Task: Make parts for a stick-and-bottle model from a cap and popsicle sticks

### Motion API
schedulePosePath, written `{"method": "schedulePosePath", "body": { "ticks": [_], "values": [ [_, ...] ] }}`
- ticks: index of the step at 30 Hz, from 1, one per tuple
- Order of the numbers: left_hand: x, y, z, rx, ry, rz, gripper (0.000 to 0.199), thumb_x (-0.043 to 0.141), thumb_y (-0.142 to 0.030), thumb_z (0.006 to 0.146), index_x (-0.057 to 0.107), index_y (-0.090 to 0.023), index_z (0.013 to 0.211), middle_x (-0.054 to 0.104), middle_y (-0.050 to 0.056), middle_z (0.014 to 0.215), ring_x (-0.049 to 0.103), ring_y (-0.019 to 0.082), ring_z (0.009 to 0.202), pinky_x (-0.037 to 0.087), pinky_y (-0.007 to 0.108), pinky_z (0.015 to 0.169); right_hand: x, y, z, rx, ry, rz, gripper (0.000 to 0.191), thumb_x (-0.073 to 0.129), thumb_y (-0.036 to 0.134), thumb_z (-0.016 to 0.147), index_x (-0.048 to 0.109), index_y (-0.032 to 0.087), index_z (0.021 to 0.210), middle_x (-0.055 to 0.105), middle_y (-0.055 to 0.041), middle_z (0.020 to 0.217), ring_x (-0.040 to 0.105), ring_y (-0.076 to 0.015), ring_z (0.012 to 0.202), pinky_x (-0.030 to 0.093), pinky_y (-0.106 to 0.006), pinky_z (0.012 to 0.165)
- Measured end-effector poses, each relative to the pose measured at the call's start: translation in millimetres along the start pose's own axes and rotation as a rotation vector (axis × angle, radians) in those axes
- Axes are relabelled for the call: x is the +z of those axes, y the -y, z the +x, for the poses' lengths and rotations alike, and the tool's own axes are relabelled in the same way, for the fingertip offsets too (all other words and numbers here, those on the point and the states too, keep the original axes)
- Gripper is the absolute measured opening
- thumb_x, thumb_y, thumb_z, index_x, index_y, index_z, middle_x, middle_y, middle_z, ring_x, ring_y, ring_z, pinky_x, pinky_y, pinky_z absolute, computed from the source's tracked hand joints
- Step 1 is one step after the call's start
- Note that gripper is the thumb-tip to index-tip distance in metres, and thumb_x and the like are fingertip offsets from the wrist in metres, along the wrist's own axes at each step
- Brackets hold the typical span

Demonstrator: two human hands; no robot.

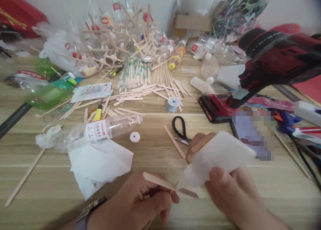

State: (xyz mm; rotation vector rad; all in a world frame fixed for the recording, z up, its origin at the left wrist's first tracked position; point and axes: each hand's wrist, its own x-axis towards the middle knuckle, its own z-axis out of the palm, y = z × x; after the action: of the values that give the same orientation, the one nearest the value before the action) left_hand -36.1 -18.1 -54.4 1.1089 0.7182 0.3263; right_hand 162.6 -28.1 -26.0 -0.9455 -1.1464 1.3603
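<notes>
My left hand (147, 200), with a watch at the wrist, pinches a flat wooden stick (160, 182) near the bottom middle. A thin stick seems to cross it between the fingers. On the right, my right hand (229, 186) is wrapped round a translucent white squeeze bottle (220, 156). The bottle is tilted, its nozzle pointing down and left and meeting the flat stick where the pieces cross. Black-handled scissors (182, 129) and a loose flat stick (174, 141) lie just beyond the hands.
A clear plastic bottle (100, 131) lies beside white paper (100, 163) at left. A red power drill (271, 66) stands at right. Wire spool (172, 104), white disc (134, 137), piled wooden sticks (136, 93) and a green bottle (48, 97) lie farther back.
</notes>
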Motion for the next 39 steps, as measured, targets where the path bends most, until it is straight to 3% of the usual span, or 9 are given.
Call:
{"method": "schedulePosePath", "body": {
  "ticks": [14,19,24,30,35,39],
  "values": [
    [0.4,-6.1,2.1,-0.034,0.035,0.019,0.058,0.05,-0.073,0.083,0.064,-0.016,0.081,0.055,-0.002,0.061,0.044,0.01,0.053,0.031,0.021,0.05,-1.9,-5.7,-4.5,-0.027,-0.044,-0.018,0.028,0.066,0.053,0.083,0.061,0.028,0.095,0.053,-0.0002,0.07,0.048,-0.0166,0.059,0.039,-0.029,0.05],
    [0.2,-9.4,0.5,-0.011,0.032,0.073,0.04,0.048,-0.055,0.093,0.057,-0.019,0.078,0.058,-0.002,0.064,0.051,0.011,0.059,0.037,0.021,0.055,-1.0,-6.1,-8.5,0.026,-0.022,0.016,0.03,0.063,0.055,0.083,0.06,0.027,0.096,0.052,-0.0011,0.069,0.049,-0.0179,0.057,0.041,-0.031,0.049],
    [1.9,-10.1,0.2,-0.038,0.03,0.098,0.031,0.047,-0.041,0.094,0.052,-0.019,0.073,0.058,-0.002,0.064,0.05,0.01,0.058,0.038,0.02,0.055,0.3,-4.5,-7.7,-0.032,-0.004,0.044,0.028,0.067,0.051,0.083,0.061,0.03,0.1,0.057,-0.0002,0.073,0.053,-0.0174,0.061,0.044,-0.03,0.054],
    [2.9,-6.0,-1.9,-0.135,0.029,0.042,0.037,0.047,-0.051,0.093,0.059,-0.018,0.084,0.052,-0.004,0.059,0.04,0.008,0.049,0.029,0.018,0.046,-5.2,-5.6,-12.0,-0.08,-0.047,-0.084,0.035,0.068,0.058,0.08,0.063,0.026,0.092,0.056,-0.0029,0.082,0.054,-0.019,0.068,0.046,-0.033,0.06],
    [3.5,-9.4,-1.8,-0.102,0.066,0.007,0.044,0.049,-0.059,0.089,0.059,-0.017,0.083,0.051,-0.005,0.058,0.042,0.009,0.05,0.031,0.019,0.048,-8.5,-6.1,-11.0,-0.119,-0.039,-0.172,0.04,0.065,0.063,0.08,0.064,0.025,0.094,0.058,-0.0054,0.082,0.056,-0.0232,0.074,0.049,-0.038,0.068],
    [2.9,-10.3,-1.2,-0.043,0.054,0.044,0.043,0.047,-0.057,0.091,0.06,-0.017,0.084,0.052,-0.004,0.059,0.042,0.008,0.05,0.031,0.019,0.049,-7.6,-4.1,-7.9,-0.141,-0.031,-0.179,0.037,0.064,0.06,0.081,0.062,0.026,0.097,0.056,-0.0047,0.082,0.054,-0.0233,0.073,0.047,-0.039,0.066]
  ]
}}
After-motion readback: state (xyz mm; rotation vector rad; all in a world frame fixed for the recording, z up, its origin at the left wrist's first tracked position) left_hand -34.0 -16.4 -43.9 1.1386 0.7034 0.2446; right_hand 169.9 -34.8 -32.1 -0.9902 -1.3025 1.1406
